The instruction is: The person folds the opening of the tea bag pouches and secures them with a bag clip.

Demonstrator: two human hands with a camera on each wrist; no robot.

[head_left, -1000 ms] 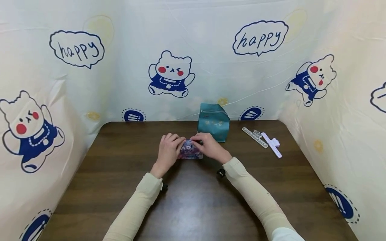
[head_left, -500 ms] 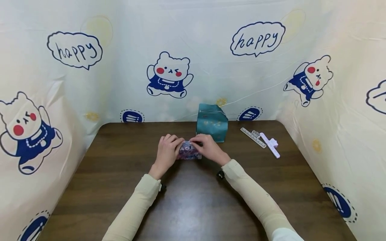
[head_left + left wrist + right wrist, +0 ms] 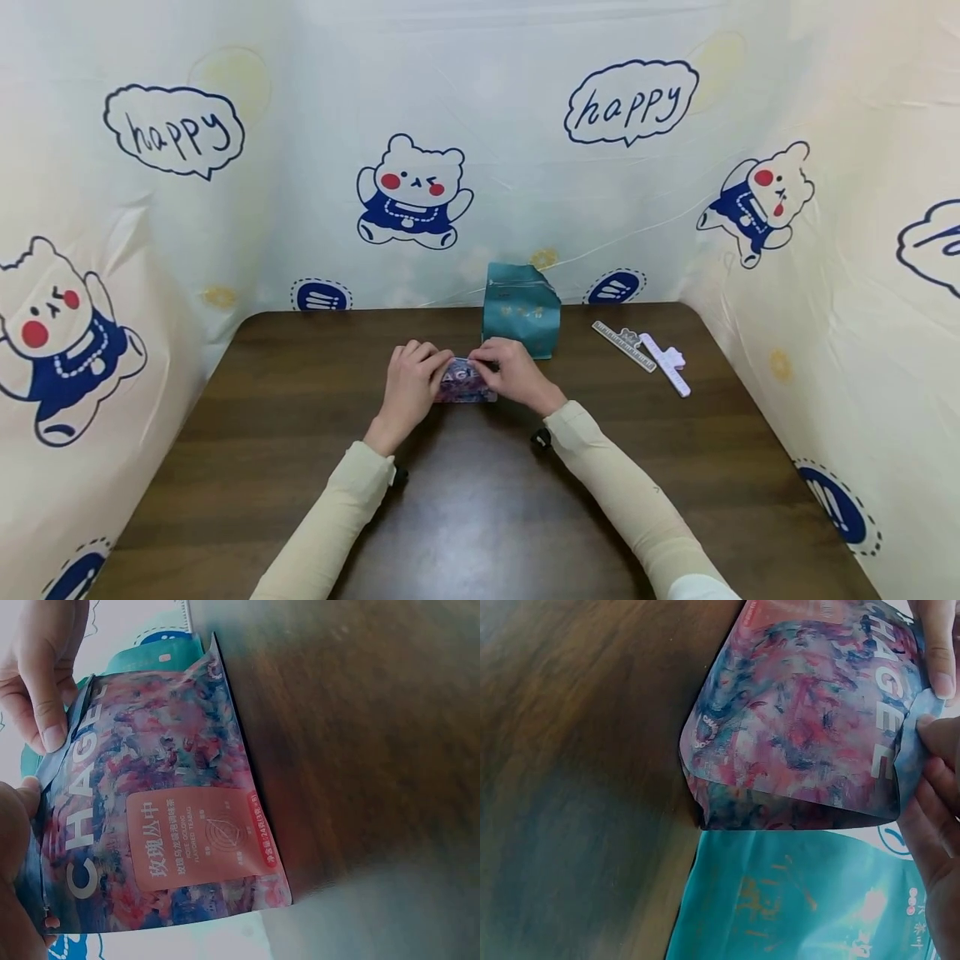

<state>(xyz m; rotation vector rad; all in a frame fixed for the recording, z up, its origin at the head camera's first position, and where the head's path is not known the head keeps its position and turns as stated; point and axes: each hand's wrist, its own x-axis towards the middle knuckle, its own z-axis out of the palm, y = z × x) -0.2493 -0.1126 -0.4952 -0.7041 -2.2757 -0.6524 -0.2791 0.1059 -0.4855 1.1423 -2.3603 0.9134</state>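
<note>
A tea bag pouch (image 3: 165,765), painted in pink and blue with white "CHAGEE" lettering and a pink label, stands upright on the table. My left hand (image 3: 408,385) pinches its top edge on the left side. On the right side of that same edge, my right hand (image 3: 517,373) pinches between thumb and fingers. The right wrist view shows the top strip of the pouch (image 3: 802,720) bent over under the fingertips. Both thumbs lie on the front face, close to each other; the fingers behind the pouch are partly hidden.
Just behind my right hand stands a teal pouch (image 3: 521,312) with gold writing. Two long bag clips lie to the right on the wooden table (image 3: 480,517), a clear ruler-marked clip (image 3: 624,346) and a white clip (image 3: 666,365). A printed curtain (image 3: 300,167) encloses the back and sides.
The head view has shifted slightly, so everything sits a little lower and further left. Both hands keep their hold on the pouch's top edge, with small finger movements.
</note>
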